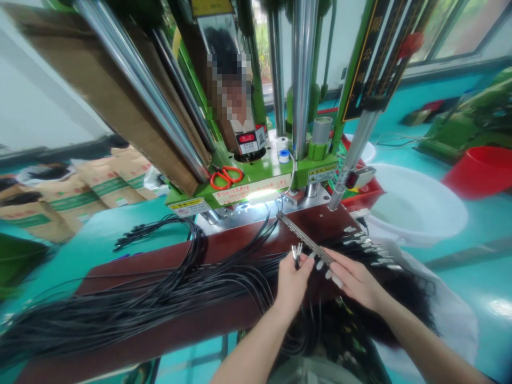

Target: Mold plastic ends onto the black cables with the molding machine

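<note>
My left hand (293, 280) is closed around a few black cables whose silvery connector ends (296, 253) stick up above the fingers. Close to its right, my right hand (354, 277) grips the near end of a long, narrow metal bar (304, 238). The bar slants away toward the machine, with several pale connectors along its lower edge by my fingers. Beneath and left of my hands, a large bundle of black cables (160, 298) runs across the brown board (132, 272). More cables with pale connector ends (376, 248) lie to the right of my right hand.
The green press (256, 181) with steel columns stands ahead, its lower gap lit. Orange-handled scissors (226, 178) rest on it beside a blue-and-white tape roll (284, 156). A red tray (370, 194) and large white basin (416, 205) are right; paper sacks (116, 178) stand left.
</note>
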